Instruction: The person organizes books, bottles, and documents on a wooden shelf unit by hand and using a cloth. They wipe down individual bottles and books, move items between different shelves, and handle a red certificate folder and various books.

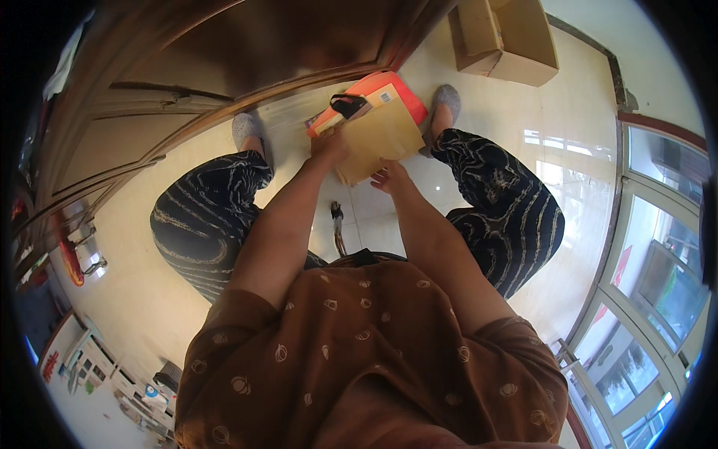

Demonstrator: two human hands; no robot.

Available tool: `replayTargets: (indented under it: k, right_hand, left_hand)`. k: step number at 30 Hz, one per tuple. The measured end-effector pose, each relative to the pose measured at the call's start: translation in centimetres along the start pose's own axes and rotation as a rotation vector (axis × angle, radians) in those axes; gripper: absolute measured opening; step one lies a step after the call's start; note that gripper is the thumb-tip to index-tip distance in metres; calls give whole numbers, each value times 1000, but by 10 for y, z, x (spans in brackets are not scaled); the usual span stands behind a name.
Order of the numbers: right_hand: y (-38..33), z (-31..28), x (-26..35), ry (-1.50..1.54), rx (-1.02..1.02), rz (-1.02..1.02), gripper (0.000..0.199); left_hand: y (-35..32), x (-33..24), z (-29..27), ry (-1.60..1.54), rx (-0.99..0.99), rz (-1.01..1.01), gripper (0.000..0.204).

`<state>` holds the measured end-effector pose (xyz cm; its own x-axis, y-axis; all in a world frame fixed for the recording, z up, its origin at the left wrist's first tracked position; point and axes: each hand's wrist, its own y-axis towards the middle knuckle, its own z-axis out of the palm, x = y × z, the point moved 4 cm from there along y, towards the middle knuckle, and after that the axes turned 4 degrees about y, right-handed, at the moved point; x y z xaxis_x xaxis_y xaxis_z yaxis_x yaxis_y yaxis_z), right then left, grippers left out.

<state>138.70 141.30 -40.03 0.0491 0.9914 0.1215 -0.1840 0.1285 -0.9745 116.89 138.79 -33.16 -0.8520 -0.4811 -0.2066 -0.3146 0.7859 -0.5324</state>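
Left hand (329, 144) pinches the envelope (383, 138) at its left edge; right hand (390, 178) grips its near edge, fingers probably curled under. Envelope lies atop an orange box (389, 84) on the floor (479, 112), between the feet, by the door (224, 60).

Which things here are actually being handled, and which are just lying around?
In hand:
brown envelope, held by left hand and right hand
orange package under it
black clip on top

Lying about:
cardboard box
wooden door
small dark object on floor
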Motion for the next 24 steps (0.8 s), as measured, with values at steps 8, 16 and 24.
replayTargets:
  k: [8,16,24]
  right_hand:
    - [-23,-2,18,-225,-286,-171,56]
    - [-65,21,35,-327,-325,-374,45]
    - [-86,48,66,-443,-125,-853,44]
  left_hand:
    - [-3,16,18,-364,246,-149,74]
    - [-6,27,51,-565,328,-156,61]
    - [-27,9,-17,-958,225,-190,45]
